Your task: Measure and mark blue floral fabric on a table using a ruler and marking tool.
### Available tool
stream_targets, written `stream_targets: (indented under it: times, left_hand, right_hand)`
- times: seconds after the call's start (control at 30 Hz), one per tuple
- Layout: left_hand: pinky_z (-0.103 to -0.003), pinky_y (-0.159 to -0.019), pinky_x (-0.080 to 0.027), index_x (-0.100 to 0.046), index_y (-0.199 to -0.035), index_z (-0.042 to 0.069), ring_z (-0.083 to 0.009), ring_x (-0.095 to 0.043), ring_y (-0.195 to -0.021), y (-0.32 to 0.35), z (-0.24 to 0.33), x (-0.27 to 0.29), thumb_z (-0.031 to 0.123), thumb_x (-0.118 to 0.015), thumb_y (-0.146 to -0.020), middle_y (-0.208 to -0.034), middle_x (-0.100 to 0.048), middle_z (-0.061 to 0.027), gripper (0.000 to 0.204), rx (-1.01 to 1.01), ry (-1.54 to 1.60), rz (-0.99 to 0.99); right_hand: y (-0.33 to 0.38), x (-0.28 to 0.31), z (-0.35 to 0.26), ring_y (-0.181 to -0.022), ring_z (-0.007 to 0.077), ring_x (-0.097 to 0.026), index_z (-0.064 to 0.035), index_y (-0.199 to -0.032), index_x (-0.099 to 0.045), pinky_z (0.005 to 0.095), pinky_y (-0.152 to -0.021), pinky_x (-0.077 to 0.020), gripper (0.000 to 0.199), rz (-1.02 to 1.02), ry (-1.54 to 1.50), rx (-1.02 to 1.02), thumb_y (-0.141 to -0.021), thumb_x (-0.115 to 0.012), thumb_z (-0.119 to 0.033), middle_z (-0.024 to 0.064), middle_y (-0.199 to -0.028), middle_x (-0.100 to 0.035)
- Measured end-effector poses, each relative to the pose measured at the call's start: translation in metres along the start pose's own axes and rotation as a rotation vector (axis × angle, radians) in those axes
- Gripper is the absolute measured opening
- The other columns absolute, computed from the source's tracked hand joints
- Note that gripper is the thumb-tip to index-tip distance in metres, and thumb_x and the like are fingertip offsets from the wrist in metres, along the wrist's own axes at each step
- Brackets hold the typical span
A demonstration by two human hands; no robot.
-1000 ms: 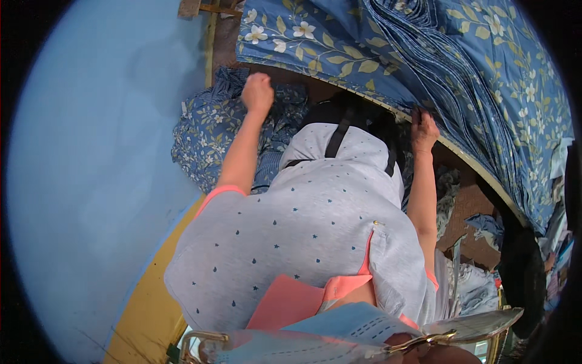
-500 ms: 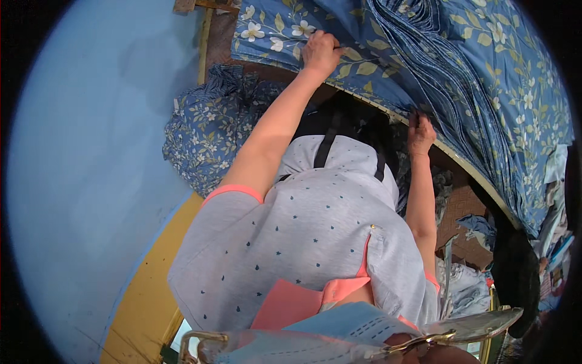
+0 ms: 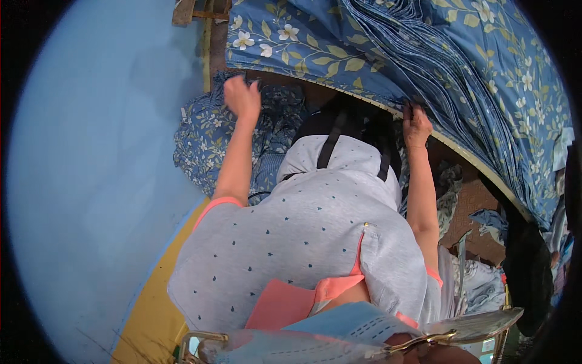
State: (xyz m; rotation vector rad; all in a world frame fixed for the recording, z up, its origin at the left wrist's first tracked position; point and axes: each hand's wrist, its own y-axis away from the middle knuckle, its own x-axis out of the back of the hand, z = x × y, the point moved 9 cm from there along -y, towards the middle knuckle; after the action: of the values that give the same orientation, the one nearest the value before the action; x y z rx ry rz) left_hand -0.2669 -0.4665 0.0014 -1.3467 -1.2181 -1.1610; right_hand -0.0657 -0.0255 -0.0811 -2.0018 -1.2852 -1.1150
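A large blue floral fabric [image 3: 339,45] with white flowers and yellow-green leaves covers the tabletop in front of me, its layers bunched into long folds toward the right. To its left, below the table's level, lies a crumpled heap of blue floral fabric [image 3: 206,136]. My left hand [image 3: 242,100] is at the top of this heap, fingers curled and closed on its cloth; their tips are partly hidden. My right hand [image 3: 416,128] rests at the table's front edge, fingers stretched out and slightly apart on the cloth beside the folds.
The table's pale marked edge [image 3: 467,156] curves across in front of my body. A light blue wall [image 3: 103,151] with a yellow lower band [image 3: 151,291] stands at left. Loose cloth scraps [image 3: 488,221] lie at lower right, near a dark hanging shape [image 3: 526,273].
My left hand has left the fabric on the table and moved down and left to the crumpled heap. The right hand stays at the table edge. The tabletop cloth now lies smoother at left.
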Motion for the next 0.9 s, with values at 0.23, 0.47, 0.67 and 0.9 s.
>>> stream_targets:
  times: [0.23,0.47,0.67,0.9]
  left_hand:
    - [-0.043,-0.078,-0.052,-0.069,-0.098,0.004,-0.0319,-0.064,-0.089,-0.051,0.166,-0.026,0.025,-0.082,-0.076,-0.097,-0.063,-0.013,0.033,-0.223,0.658,-0.104]
    - [-0.049,-0.08,-0.051,-0.072,-0.081,0.006,-0.0383,-0.064,-0.092,-0.058,0.176,-0.051,0.026,-0.075,-0.082,-0.092,-0.067,-0.0155,0.02,-0.153,0.56,-0.193]
    - [-0.051,-0.077,-0.051,-0.07,-0.09,0.008,-0.0363,-0.064,-0.087,-0.015,0.041,-0.054,0.026,-0.064,-0.09,-0.098,-0.067,-0.0145,0.018,0.006,0.304,-0.201]
    - [-0.047,-0.094,-0.048,-0.072,-0.097,0.011,-0.0328,-0.069,-0.091,0.01,-0.08,0.019,0.028,-0.07,-0.088,-0.097,-0.072,-0.0163,0.019,0.207,-0.693,0.048]
  right_hand:
    - [-0.004,-0.003,-0.007,-0.077,0.0376,-0.068,-0.012,-0.099,-0.066,0.0444,-0.066,-0.0538,0.014,-0.023,-0.036,0.028,-0.091,-0.071,-0.023,0.0149,-0.089,-0.07]
    - [-0.004,-0.002,-0.004,-0.076,0.0372,-0.068,-0.0117,-0.1,-0.066,0.0441,-0.064,-0.0534,0.015,-0.002,-0.019,0.039,-0.091,-0.071,-0.023,0.0148,-0.089,-0.07]
    - [0.001,-0.004,-0.003,-0.075,0.0358,-0.068,-0.0114,-0.096,-0.065,0.0441,-0.064,-0.0543,0.016,-0.039,0.008,0.027,-0.085,-0.075,-0.019,0.0123,-0.088,-0.069]
    - [-0.002,0.002,-0.011,-0.078,0.0335,-0.068,-0.0115,-0.097,-0.067,0.0431,-0.066,-0.0541,0.016,-0.009,-0.11,0.075,-0.083,-0.074,-0.015,0.0118,-0.087,-0.07]
